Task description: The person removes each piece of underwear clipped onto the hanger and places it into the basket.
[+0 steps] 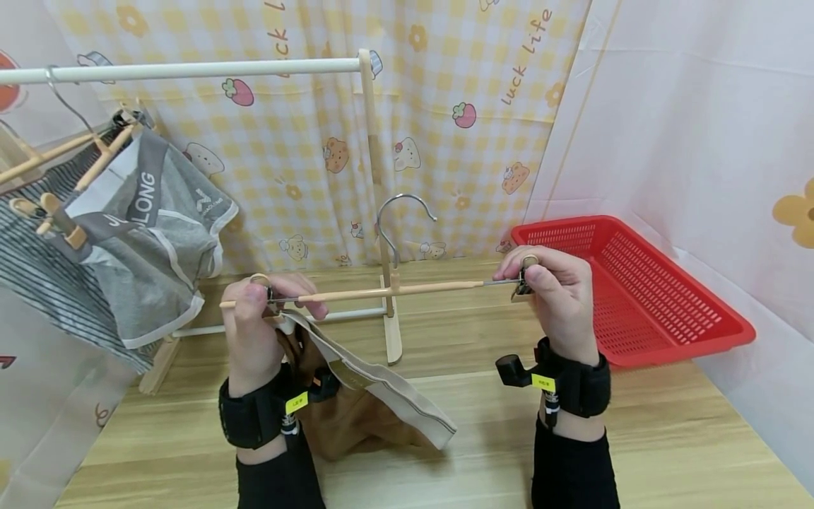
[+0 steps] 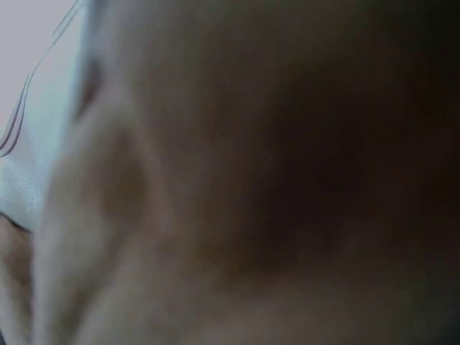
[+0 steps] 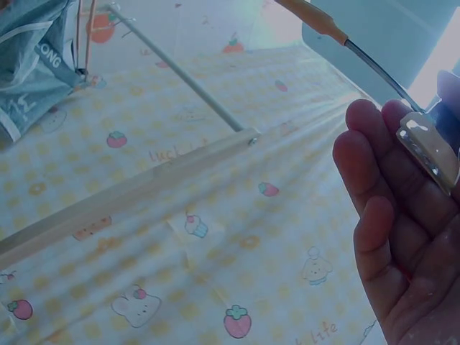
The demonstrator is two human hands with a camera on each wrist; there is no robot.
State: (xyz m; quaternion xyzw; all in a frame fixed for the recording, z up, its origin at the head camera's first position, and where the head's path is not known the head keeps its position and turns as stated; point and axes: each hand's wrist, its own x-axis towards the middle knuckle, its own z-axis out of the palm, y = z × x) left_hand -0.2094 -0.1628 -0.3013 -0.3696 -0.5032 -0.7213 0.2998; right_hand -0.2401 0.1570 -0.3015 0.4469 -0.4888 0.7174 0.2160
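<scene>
A person holds a wooden clip hanger [image 1: 407, 288] level above the table [image 1: 636, 438], one hand at each end, so the bar stays horizontal while a garment goes on. The left hand [image 1: 254, 332] pinches the left clip [image 1: 270, 293] with curled fingers, the pale waistband of a pair of brown underpants [image 1: 356, 403] caught at it; the rest droops to the tabletop. The right hand [image 1: 556, 297] squeezes the right clip [image 3: 429, 149] between thumb and fingers, no cloth in it. Behind stands a drying rack [image 1: 375, 177] with grey underpants [image 1: 159, 240] hanging, and a red basket [image 1: 674, 297] lies to the right.
</scene>
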